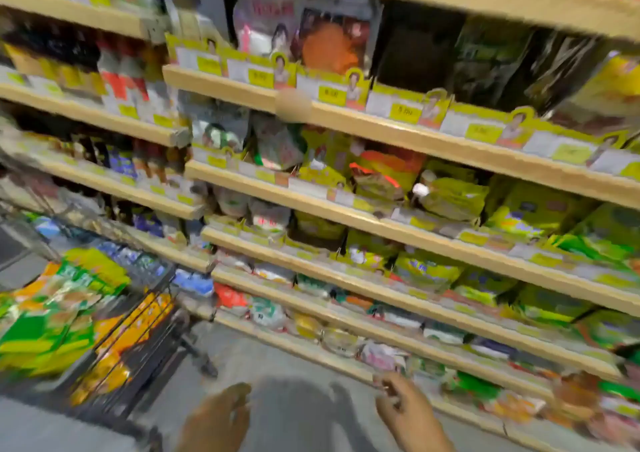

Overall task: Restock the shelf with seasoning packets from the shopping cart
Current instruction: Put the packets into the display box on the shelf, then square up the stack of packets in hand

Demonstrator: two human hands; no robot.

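Observation:
The frame is motion-blurred. A black wire shopping cart (138, 340) stands at the lower left, piled with green, yellow and orange seasoning packets (59, 309). Wooden shelves (398, 233) run across the right and centre, stocked with yellow-green packets (450, 198). My left hand (216, 420) hangs low at the bottom centre, fingers loosely apart, holding nothing. My right hand (412, 413) is at the bottom right of centre, near the lowest shelf edge, fingers spread and empty.
A second shelf bay (104, 115) on the left holds dark sauce bottles. Yellow price tags (405, 112) line the shelf fronts. Grey floor (277, 365) lies between the cart and the shelves.

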